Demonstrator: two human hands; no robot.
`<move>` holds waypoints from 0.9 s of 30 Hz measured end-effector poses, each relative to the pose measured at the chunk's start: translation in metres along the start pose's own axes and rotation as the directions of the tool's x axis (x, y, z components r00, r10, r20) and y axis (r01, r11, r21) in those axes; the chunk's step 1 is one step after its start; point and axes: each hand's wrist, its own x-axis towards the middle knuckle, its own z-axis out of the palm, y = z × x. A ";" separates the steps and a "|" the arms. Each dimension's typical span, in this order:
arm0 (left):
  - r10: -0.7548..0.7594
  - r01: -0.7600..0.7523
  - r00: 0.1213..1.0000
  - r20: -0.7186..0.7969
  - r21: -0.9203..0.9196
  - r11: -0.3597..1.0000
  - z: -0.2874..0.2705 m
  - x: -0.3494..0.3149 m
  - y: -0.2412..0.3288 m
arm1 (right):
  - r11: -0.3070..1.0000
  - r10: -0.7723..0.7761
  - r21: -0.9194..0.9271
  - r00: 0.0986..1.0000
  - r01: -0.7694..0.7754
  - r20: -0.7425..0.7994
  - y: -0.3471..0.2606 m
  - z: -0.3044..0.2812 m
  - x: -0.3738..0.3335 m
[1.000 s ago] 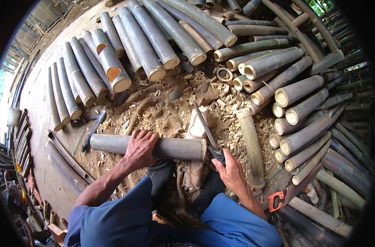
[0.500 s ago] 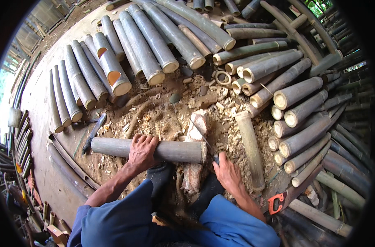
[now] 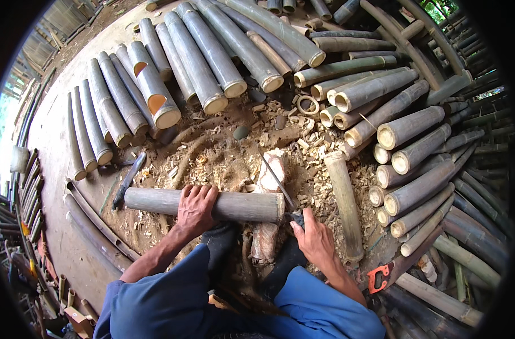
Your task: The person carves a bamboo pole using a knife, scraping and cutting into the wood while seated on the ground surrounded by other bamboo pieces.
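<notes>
Bamboo poles (image 3: 212, 68) lie stacked all around the dirt floor (image 3: 60, 147). Across the worker's front, one grey bamboo section (image 3: 156, 201) lies level, long axis running left to right, its cut end resting on a wooden chopping block (image 3: 269, 186). The left hand (image 3: 196, 209) is clamped over its middle. The right hand (image 3: 317, 243) grips a blade's (image 3: 277, 181) handle, blade angled up and leftward beside that cut end.

Knife (image 3: 277, 179) handle hidden in right hand (image 3: 315, 242); saw (image 3: 390, 271) blade end lost under bamboo.
</notes>
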 end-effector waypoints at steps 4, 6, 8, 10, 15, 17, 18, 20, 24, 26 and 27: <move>0.032 -0.024 0.990 -0.137 0.057 0.998 0.010 -0.013 -0.001 | 0.959 -0.224 0.106 0.932 0.263 -0.285 -0.030 -0.010 -0.003; 0.037 -0.028 0.987 -0.154 0.065 0.998 0.013 -0.012 0.000 | 0.945 -0.241 0.141 0.919 0.295 -0.313 -0.016 0.002 -0.004; 0.039 -0.033 0.988 -0.150 0.044 0.998 0.012 -0.005 0.007 | 0.999 0.037 0.013 0.999 -0.036 -0.009 0.023 0.023 0.003; 0.027 -0.016 0.987 -0.157 0.068 0.998 0.012 -0.008 0.006 | 0.987 0.065 -0.150 0.996 -0.055 0.066 0.030 0.018 0.003; 0.010 0.017 0.978 -0.211 0.127 0.992 0.022 -0.021 0.001 | 0.988 -0.124 0.075 0.979 0.137 -0.162 -0.028 -0.014 -0.003; 0.016 0.021 0.972 -0.234 0.155 0.988 0.032 -0.027 -0.003 | 0.937 -0.271 0.120 0.898 0.329 -0.347 -0.037 -0.016 -0.001; 0.025 0.018 0.968 -0.249 0.169 0.986 0.033 -0.025 -0.002 | 0.931 -0.309 0.087 0.891 0.355 -0.333 -0.026 -0.011 -0.003; 0.018 0.018 0.971 -0.238 0.150 0.989 0.033 -0.019 0.005 | 1.000 -0.027 0.010 0.998 0.027 -0.050 0.009 0.016 0.003; -0.001 0.040 0.971 -0.241 0.158 0.987 0.027 -0.024 0.003 | 0.998 0.065 0.006 0.991 -0.067 0.113 0.012 0.002 0.010; -0.018 0.063 0.972 -0.233 0.186 0.980 0.032 -0.031 0.006 | 0.999 0.014 0.043 0.999 -0.015 0.034 -0.015 -0.016 0.001; -0.006 0.066 0.966 -0.259 0.223 0.973 0.035 -0.032 0.003 | 0.990 -0.065 0.120 0.994 0.076 -0.090 -0.026 -0.018 0.000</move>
